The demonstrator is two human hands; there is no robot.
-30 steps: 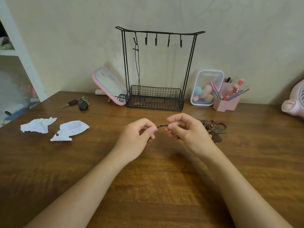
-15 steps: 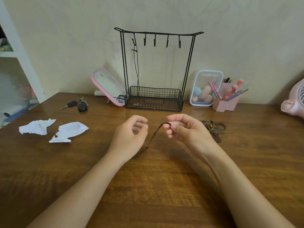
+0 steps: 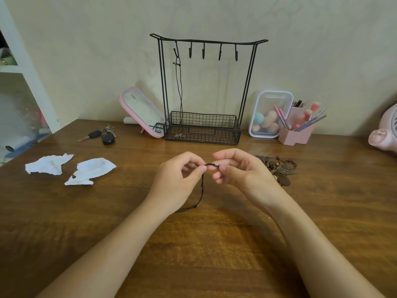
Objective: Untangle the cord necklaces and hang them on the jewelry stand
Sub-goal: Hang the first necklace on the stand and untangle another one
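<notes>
A dark cord necklace (image 3: 202, 186) runs between my two hands above the wooden table. My left hand (image 3: 176, 179) pinches it at the thumb tip, and my right hand (image 3: 240, 171) pinches the short stretch beside it. The rest of the cord hangs down and trails onto the table below my left hand. A tangled pile of cord necklaces with metal pendants (image 3: 277, 168) lies just right of my right hand. The black wire jewelry stand (image 3: 206, 91) stands at the back, with one cord necklace (image 3: 180, 87) hanging from its leftmost hook into the basket.
Two crumpled white tissues (image 3: 71, 168) lie at the left. Car keys (image 3: 101, 135) and a pink mirror (image 3: 140, 111) sit left of the stand. A clear box of sponges (image 3: 269, 115), a pink brush holder (image 3: 298, 130) and a pink fan (image 3: 384, 134) are at the right.
My left hand let go of the cord for a moment, then closed on it again next to my right hand. The loose end now hangs down to the table.
</notes>
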